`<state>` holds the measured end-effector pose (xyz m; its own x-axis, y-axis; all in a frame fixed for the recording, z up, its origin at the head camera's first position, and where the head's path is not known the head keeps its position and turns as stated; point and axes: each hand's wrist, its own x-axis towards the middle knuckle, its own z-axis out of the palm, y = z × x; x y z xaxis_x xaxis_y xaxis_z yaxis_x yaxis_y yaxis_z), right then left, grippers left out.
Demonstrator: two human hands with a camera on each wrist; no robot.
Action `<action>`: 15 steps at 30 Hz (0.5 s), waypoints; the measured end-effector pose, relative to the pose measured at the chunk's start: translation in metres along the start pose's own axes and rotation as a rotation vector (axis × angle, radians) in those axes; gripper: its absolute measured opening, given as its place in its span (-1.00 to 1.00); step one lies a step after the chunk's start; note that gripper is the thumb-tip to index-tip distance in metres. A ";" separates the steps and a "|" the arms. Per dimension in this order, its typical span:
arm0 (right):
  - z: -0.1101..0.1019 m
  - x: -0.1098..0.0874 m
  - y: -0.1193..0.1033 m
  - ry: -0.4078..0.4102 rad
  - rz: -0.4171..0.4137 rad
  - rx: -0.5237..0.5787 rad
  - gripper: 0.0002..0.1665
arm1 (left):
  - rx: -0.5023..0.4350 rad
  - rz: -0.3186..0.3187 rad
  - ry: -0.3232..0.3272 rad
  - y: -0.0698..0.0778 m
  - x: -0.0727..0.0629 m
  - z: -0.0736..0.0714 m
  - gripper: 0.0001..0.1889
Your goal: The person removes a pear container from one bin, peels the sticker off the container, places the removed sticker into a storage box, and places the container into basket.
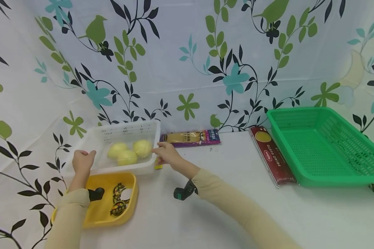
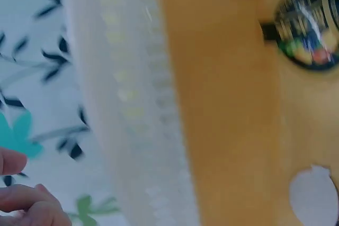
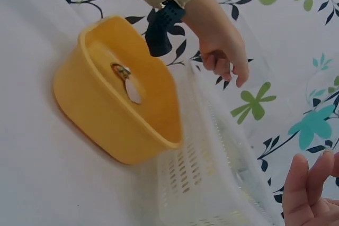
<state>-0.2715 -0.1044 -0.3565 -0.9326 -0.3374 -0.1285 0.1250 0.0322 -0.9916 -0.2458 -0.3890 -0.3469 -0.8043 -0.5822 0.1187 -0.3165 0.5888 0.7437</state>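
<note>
A white plastic basket [image 1: 148, 167] with slotted walls stands at the back left, holding several pale yellow, rounded, fruit-like items [image 1: 127, 157]. My left hand [image 1: 83, 161] hovers by its left side, fingers loosely curled around nothing; the right wrist view shows this left hand [image 3: 225, 56] above the basket's end. At the basket's right rim is my right hand [image 1: 166, 153], fingers loosely bent and nothing seen in them. Whether it touches the rim, I cannot tell. Directly in front of the basket sits a yellow bin [image 1: 96, 218] with dark round labels [image 1: 118, 207] inside.
Against the back cloth lies a purple and yellow packet [image 1: 190, 138]. A small yellow thing [image 1: 159, 166] shows partly behind the basket's right corner. To the right, a red "Primo Gusto" packet [image 1: 272, 157] lies beside a large green basket [image 1: 317, 181]. White cloth covers the table [image 1: 212, 166].
</note>
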 end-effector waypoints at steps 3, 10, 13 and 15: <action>-0.017 -0.012 -0.007 -0.050 -0.044 -0.028 -0.41 | -0.053 0.110 0.019 0.019 -0.016 0.008 -0.79; -0.063 -0.047 -0.007 -0.170 -0.150 -0.158 -0.54 | -0.154 0.433 -0.397 0.060 -0.051 0.034 -0.89; -0.082 -0.063 0.002 -0.222 -0.191 -0.220 -0.61 | -0.183 0.515 -0.565 0.066 -0.069 0.046 -0.88; -0.095 -0.073 0.009 -0.247 -0.246 -0.275 -0.66 | -0.175 0.557 -0.594 0.068 -0.082 0.053 -0.88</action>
<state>-0.2341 0.0097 -0.3571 -0.8104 -0.5796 0.0854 -0.2166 0.1610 -0.9629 -0.2275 -0.2715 -0.3409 -0.9672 0.1896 0.1691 0.2492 0.5791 0.7763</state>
